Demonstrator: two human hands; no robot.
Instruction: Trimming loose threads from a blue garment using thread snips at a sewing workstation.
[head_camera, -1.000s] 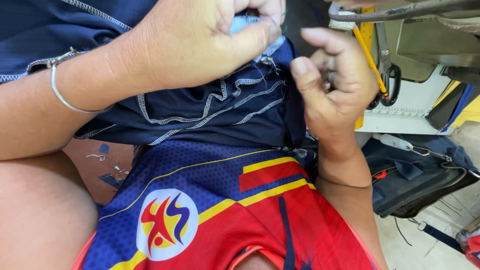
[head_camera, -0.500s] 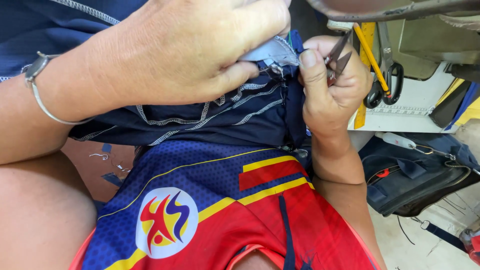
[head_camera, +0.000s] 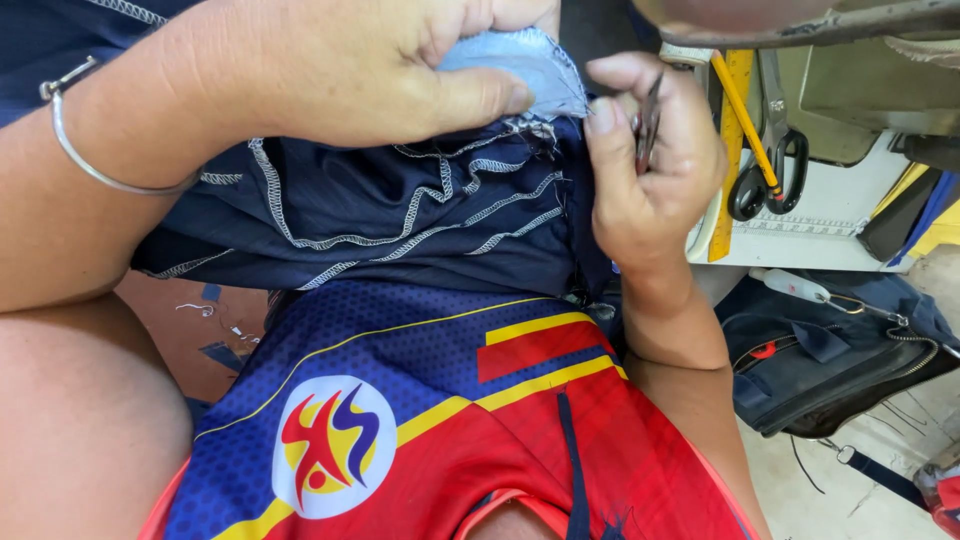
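- The left hand (head_camera: 350, 70) is closed on a pale blue patch of cloth (head_camera: 525, 70), with the thumb pressing the patch down against the fingers at the top of the dark navy garment (head_camera: 400, 220).
- A thin metal bangle (head_camera: 90, 165) sits around the left wrist.
- The right hand (head_camera: 650, 170) is closed around a small dark metal tool (head_camera: 648, 125), which looks like a pair of thread snips, held upright between the thumb and the curled fingers; whether its blades are open or shut cannot be told.
- The tool's tip stands just beside the right edge of the pale patch, close to the loose threads at the garment's seam.
- The navy garment is bunched over the person's lap, its white overlock stitching running in wavy lines across the folds.
- Below it lies a sports jersey (head_camera: 450, 420) in blue, red and yellow, with a round white emblem near its lower left part.
- To the right, a white table (head_camera: 810, 235) carries a pair of black-handled scissors (head_camera: 770, 160) and a yellow ruler (head_camera: 730, 150), both near its left edge, just behind the right hand.
- A dark bag (head_camera: 830, 360) with a zip lies on the floor under the table's front edge.
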